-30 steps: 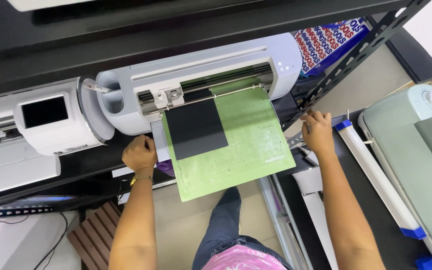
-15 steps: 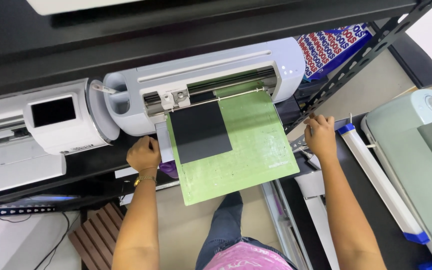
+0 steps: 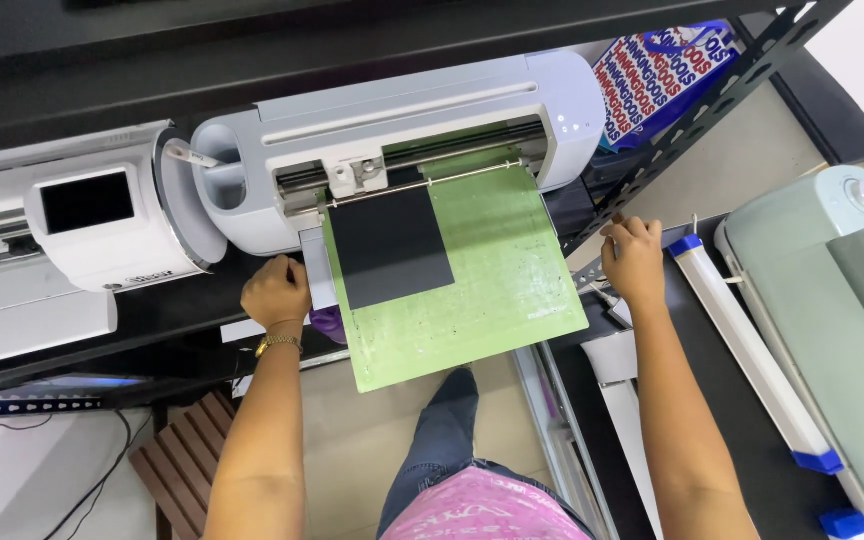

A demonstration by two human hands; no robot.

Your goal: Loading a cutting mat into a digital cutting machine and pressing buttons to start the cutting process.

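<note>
Head view: looks straight down on a pale cutting machine [image 3: 402, 130] sitting on a dark shelf [image 3: 182, 310]; every place below is given relative to that machine.
Green mat [image 3: 492, 280]: sticks out of the machine's front slot toward the person, its far edge under the roller bar, its near end overhanging the shelf.
Black sheet [image 3: 390, 245]: lies flat on the mat's left half, its far edge at the machine's mouth, beside the carriage.
Left hand [image 3: 275, 292]: curled into a loose fist with fingers together, resting on the shelf just in front of the machine's left part, beside the mat's left edge; whether it touches the mat I cannot tell.
Right hand [image 3: 634, 262]: fingers bent and close together, resting on the shelf frame off the machine's right front corner, apart from the mat and gripping nothing I can see.
White machine [image 3: 102, 225]: stands just left of the cutting machine.
White roll [image 3: 747, 350]: lies to the right, beyond the right hand.
</note>
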